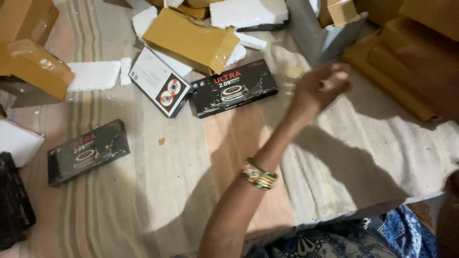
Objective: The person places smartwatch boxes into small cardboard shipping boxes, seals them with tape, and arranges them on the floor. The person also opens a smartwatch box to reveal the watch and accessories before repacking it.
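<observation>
Head view: one hand (319, 87), blurred, hangs loosely curled and seemingly empty, though I cannot tell for sure, beside the black smartwatch box (233, 88) on the striped floor cloth (158, 191). Which hand it is stays unclear. Foam pieces (93, 75) nearby could crumble underfoot.

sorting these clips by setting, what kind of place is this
Probably an informal packing or unpacking spot on the floor of a home or small storeroom. Boxed smartwatches lie on a striped cloth, with brown cardboard cartons and white foam slabs scattered around. One hand reaches over them, blurred.
</observation>
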